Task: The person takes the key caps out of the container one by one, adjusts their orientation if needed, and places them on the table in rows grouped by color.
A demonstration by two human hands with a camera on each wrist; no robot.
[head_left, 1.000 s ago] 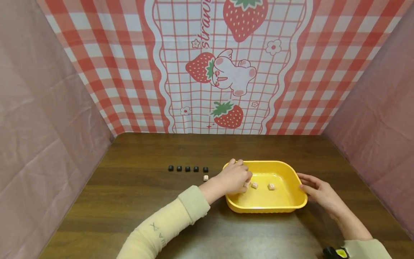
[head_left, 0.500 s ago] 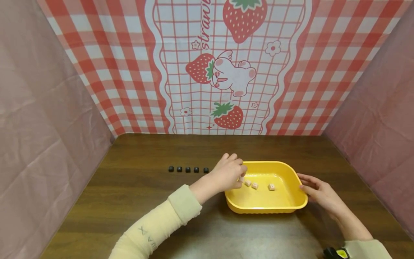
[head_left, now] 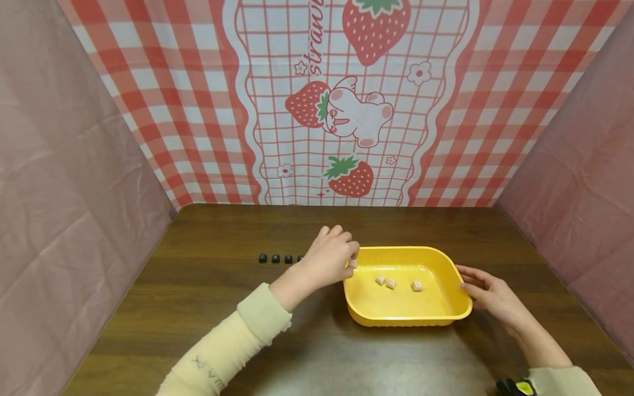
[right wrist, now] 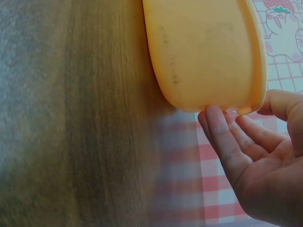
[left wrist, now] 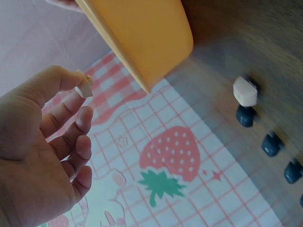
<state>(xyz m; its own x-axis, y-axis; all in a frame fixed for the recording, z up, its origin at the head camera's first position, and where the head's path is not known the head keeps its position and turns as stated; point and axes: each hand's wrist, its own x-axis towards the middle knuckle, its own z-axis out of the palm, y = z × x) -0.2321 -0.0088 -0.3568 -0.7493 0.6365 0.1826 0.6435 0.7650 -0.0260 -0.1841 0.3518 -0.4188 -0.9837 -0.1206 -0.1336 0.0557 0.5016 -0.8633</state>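
My left hand [head_left: 328, 257] is over the left end of a yellow tray [head_left: 411, 319], pinching a small pale keycap [left wrist: 84, 89] between thumb and index finger. Its other fingers are loosely bent in the left wrist view. Three pale keycaps lie inside the tray, one of them [head_left: 416, 286] apart from the other two. At the tray's right end, my right hand [head_left: 497, 300] grips the wall, thumb at the rim and fingers against the outside. A pale keycap [left wrist: 245, 91] sits on the table beside the black row, hidden behind my left hand in the head view.
Several black keycaps [head_left: 275, 258] stand in a row on the dark wooden table [head_left: 208, 308], left of the tray; my left hand covers the row's right end. A checked strawberry cloth [head_left: 351, 137] hangs behind the table, with pink cloth [head_left: 74, 192] at the sides.
My left hand has lifted from inside the tray and moved left and back to its left rim, carrying a pale keycap. The right hand and the tray have stayed in place.
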